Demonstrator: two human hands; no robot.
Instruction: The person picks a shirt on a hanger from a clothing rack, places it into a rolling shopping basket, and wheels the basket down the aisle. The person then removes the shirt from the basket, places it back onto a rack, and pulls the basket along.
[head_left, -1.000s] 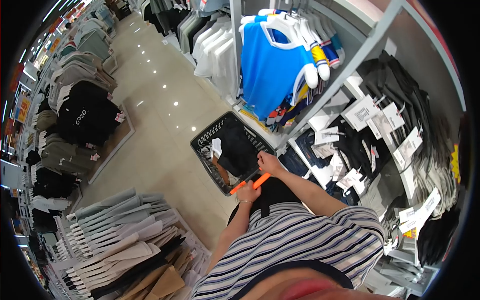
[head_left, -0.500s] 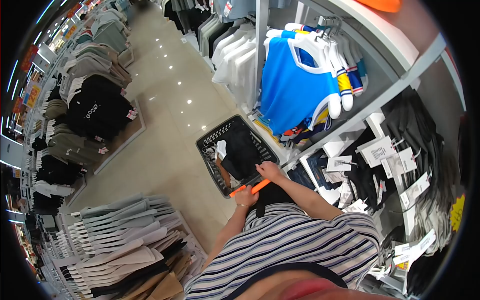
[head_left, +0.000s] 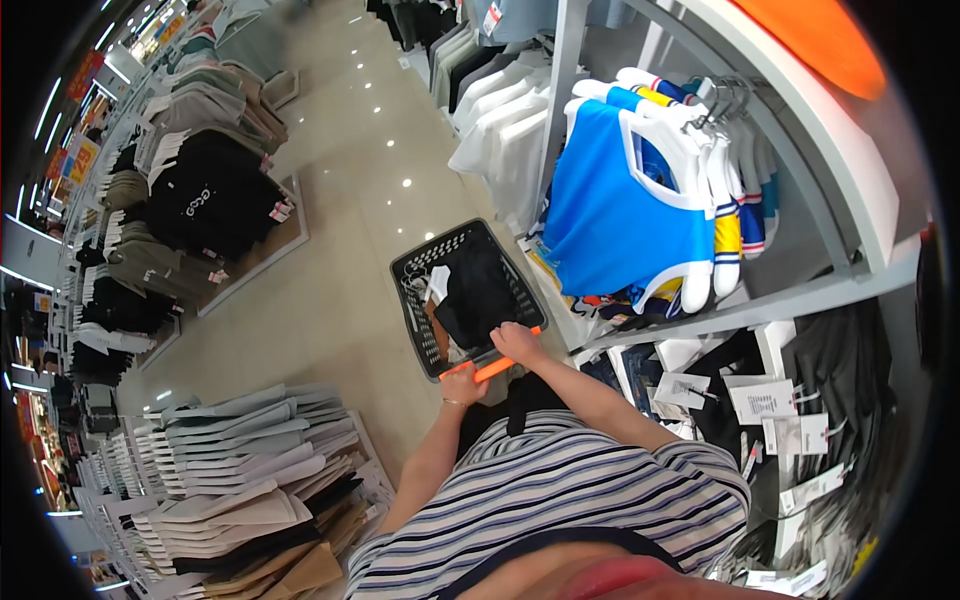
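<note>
A dark basket (head_left: pixel 405 320) stands in front of my body, with black clothing (head_left: pixel 470 290), a small white item (head_left: pixel 439 283) and something brown inside. Across its near end runs an orange handle (head_left: pixel 492 369). My left hand (head_left: pixel 462 385) is closed round the left part of this handle, and a thin bracelet shows at the wrist. Further right, my right hand (head_left: pixel 517 343) is closed on the handle near its right end.
Blue and white tops (head_left: pixel 625 220) hang on a rack to the right, above tagged dark garments (head_left: pixel 765 400). White shirts (head_left: pixel 515 130) hang ahead. Black tops (head_left: pixel 205 195) and grey and beige garments (head_left: pixel 250 440) line the left. A tiled floor (head_left: pixel 350 220) runs between the racks.
The view has moved forward along the aisle and turned a little. The blue tops appear larger and further right. Both hands have kept hold of the handle.
</note>
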